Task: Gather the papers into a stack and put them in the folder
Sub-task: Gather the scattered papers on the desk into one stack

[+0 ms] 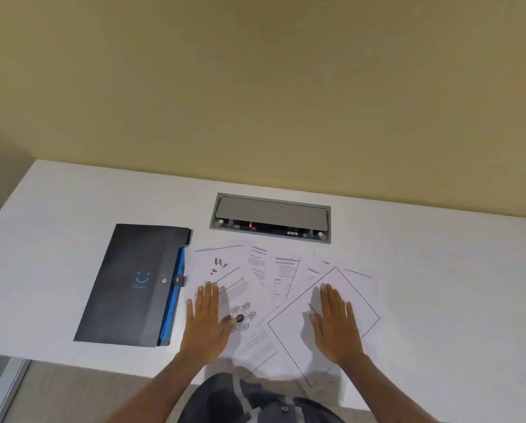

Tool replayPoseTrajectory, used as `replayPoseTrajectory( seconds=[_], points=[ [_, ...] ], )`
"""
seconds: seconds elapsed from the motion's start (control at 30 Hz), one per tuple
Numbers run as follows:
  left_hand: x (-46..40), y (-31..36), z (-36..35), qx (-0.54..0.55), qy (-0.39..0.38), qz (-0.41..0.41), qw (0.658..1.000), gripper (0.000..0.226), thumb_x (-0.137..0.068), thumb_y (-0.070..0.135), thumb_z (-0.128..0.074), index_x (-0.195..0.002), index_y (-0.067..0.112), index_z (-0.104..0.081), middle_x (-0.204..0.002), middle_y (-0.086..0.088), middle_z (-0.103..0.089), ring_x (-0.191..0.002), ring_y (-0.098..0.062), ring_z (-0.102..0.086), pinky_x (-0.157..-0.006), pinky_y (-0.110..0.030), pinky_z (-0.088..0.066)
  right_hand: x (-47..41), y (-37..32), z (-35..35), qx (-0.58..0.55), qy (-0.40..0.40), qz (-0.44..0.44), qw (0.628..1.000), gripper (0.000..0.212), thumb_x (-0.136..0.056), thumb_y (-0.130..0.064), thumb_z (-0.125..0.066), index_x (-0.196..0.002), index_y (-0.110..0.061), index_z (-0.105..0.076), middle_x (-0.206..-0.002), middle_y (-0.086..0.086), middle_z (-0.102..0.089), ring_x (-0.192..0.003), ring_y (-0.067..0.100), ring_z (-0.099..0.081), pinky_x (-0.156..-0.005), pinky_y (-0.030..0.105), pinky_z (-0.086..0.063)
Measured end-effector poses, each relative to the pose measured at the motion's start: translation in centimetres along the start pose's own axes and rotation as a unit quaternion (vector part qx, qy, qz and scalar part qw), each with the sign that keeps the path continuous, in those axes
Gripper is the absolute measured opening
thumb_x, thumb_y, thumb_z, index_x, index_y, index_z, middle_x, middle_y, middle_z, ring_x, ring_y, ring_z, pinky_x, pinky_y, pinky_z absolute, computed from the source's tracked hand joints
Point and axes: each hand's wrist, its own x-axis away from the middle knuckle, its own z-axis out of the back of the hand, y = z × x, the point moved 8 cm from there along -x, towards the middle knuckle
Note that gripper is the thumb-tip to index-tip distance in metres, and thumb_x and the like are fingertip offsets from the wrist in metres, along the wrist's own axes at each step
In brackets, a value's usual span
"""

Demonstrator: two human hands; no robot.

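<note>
Several printed white papers (274, 279) lie fanned out and overlapping on the white table (439, 270), some reaching past its near edge. My left hand (206, 323) rests flat, palm down, on the leftmost sheets, fingers apart. My right hand (336, 323) lies flat on the top right sheet with a framed border (289, 331). A dark grey folder (127, 288) with a blue smiley logo, a blue edge and a snap button lies closed to the left of the papers, apart from both hands.
A grey recessed socket box (270, 218) with a lid is set into the table behind the papers. A beige wall (255, 87) stands right behind the table. My dark clothing (255, 401) shows below the near edge.
</note>
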Motion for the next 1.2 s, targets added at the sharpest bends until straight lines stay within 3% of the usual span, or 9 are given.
replayPoseTrajectory(
  seconds=[0.07,0.13,0.2,0.27,0.4,0.6,0.9,1.03,1.2],
  points=[
    [0.5,-0.5,0.3,0.03,0.002,0.03,0.999,0.094,-0.094,0.079,-0.028,-0.166,0.024,-0.002,-0.176,0.0,0.003,-0.162,-0.03,0.0,-0.128,-0.053,0.005,0.1,0.3,0.3,-0.025,-0.006,-0.015,1.0,0.072,-0.105,-0.047,-0.041,-0.164,-0.01,-0.022,-0.171,0.008,-0.027,-0.155,0.03,-0.033,-0.123,0.051,-0.034],
    [0.9,-1.5,0.9,0.072,0.017,0.075,0.994,0.083,-0.095,0.072,-0.043,-0.161,0.027,-0.021,-0.172,-0.001,-0.026,-0.156,-0.034,-0.032,-0.126,-0.056,-0.022,0.5,1.2,0.8,-0.055,0.013,-0.037,0.998,0.072,-0.099,-0.046,-0.056,-0.158,-0.01,-0.033,-0.16,0.008,-0.043,-0.143,0.03,-0.047,-0.113,0.048,-0.048],
    [1.0,-2.8,2.2,0.128,0.059,0.132,0.981,0.072,-0.09,0.071,-0.048,-0.148,0.03,-0.037,-0.154,0.0,-0.053,-0.133,-0.031,-0.061,-0.106,-0.05,-0.053,0.6,2.7,1.4,-0.106,0.03,-0.088,0.99,0.074,-0.09,-0.048,-0.068,-0.148,-0.011,-0.041,-0.144,0.007,-0.054,-0.127,0.028,-0.055,-0.101,0.044,-0.054],
    [0.9,-4.0,3.0,0.145,0.088,0.158,0.973,0.074,-0.085,0.072,-0.052,-0.143,0.029,-0.039,-0.145,-0.002,-0.059,-0.123,-0.031,-0.066,-0.096,-0.05,-0.06,0.8,4.7,1.6,-0.14,0.049,-0.139,0.979,0.082,-0.082,-0.051,-0.077,-0.143,-0.006,-0.045,-0.137,0.01,-0.058,-0.125,0.031,-0.056,-0.1,0.047,-0.055],
    [0.8,-5.8,1.5,0.147,0.044,0.196,0.968,0.099,-0.076,0.074,-0.068,-0.153,0.028,-0.025,-0.157,-0.007,-0.044,-0.138,-0.035,-0.052,-0.106,-0.061,-0.051,2.0,8.6,0.7,-0.167,0.038,-0.245,0.954,0.112,-0.07,-0.065,-0.083,-0.152,-0.004,-0.036,-0.154,0.016,-0.047,-0.144,0.036,-0.043,-0.112,0.056,-0.046],
    [0.6,-5.8,0.3,0.088,-0.006,0.195,0.977,0.129,-0.065,0.081,-0.072,-0.163,0.025,-0.009,-0.174,-0.006,-0.014,-0.158,-0.037,-0.023,-0.123,-0.065,-0.027,2.7,10.1,-0.8,-0.114,-0.027,-0.251,0.961,0.139,-0.058,-0.08,-0.08,-0.16,-0.007,-0.02,-0.167,0.016,-0.026,-0.154,0.035,-0.025,-0.112,0.062,-0.042],
    [0.6,-6.1,-1.0,0.041,-0.005,0.159,0.986,0.13,-0.069,0.084,-0.065,-0.166,0.023,-0.004,-0.176,-0.003,-0.007,-0.162,-0.035,-0.009,-0.125,-0.067,-0.008,3.1,9.1,-1.9,-0.114,-0.054,-0.246,0.961,0.139,-0.074,-0.074,-0.074,-0.164,-0.002,0.003,-0.174,0.016,-0.006,-0.16,0.032,-0.011,-0.12,0.061,-0.03],
    [0.4,-5.6,-1.3,0.047,0.01,0.137,0.989,0.122,-0.072,0.075,-0.072,-0.165,0.023,-0.014,-0.174,-0.006,-0.019,-0.16,-0.038,-0.017,-0.124,-0.068,-0.006,3.0,8.5,-2.0,-0.14,-0.049,-0.24,0.959,0.132,-0.078,-0.062,-0.08,-0.164,-0.005,0.002,-0.174,0.012,-0.014,-0.152,0.04,-0.033,-0.119,0.058,-0.034],
    [0.1,-4.1,-0.7,0.075,0.027,0.121,0.989,0.114,-0.073,0.057,-0.083,-0.163,0.024,-0.022,-0.162,-0.01,-0.044,-0.149,-0.04,-0.041,-0.122,-0.07,-0.014,3.1,6.2,-0.2,-0.26,-0.012,-0.236,0.936,0.125,-0.075,-0.025,-0.093,-0.166,-0.028,-0.007,-0.15,0.016,-0.051,-0.124,0.041,-0.052,-0.092,0.048,-0.053]
  ],
)
